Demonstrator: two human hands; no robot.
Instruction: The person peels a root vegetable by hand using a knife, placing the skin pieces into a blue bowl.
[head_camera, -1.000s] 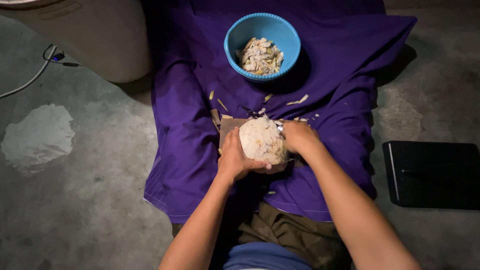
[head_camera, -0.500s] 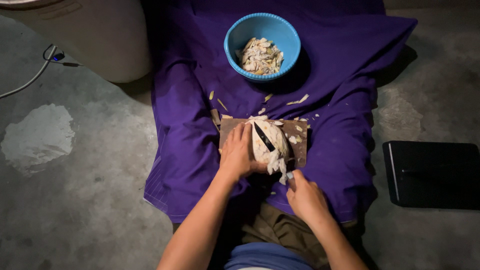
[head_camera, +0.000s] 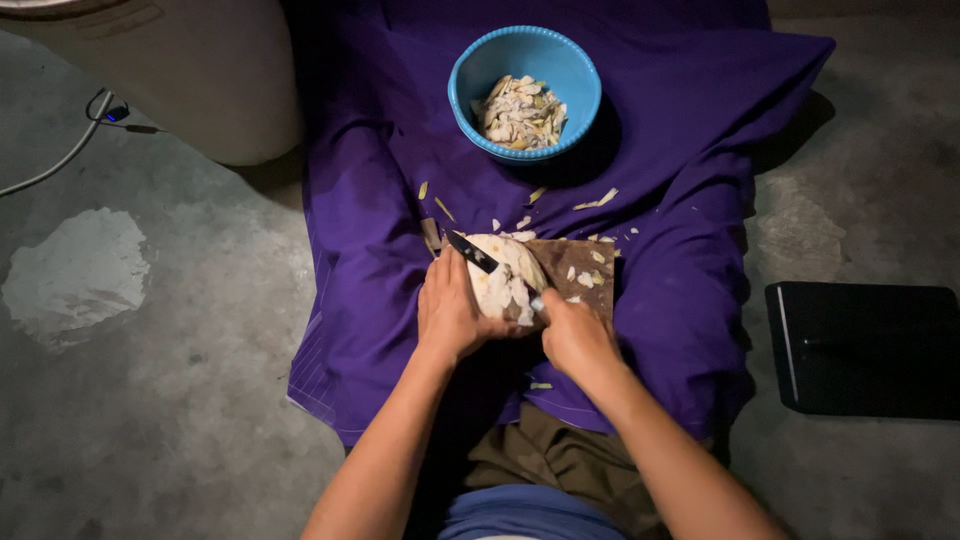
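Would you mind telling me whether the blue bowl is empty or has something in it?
Partly filled. The blue bowl stands upright on the purple cloth, holding a heap of pale cut pieces well below its rim.

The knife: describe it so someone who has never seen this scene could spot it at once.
A purple cloth covers the floor, with a brown cutting board near its middle. On the board lies a pale round vegetable, steadied by the left hand. The knife crosses it, its dark narrow blade held by the right hand.
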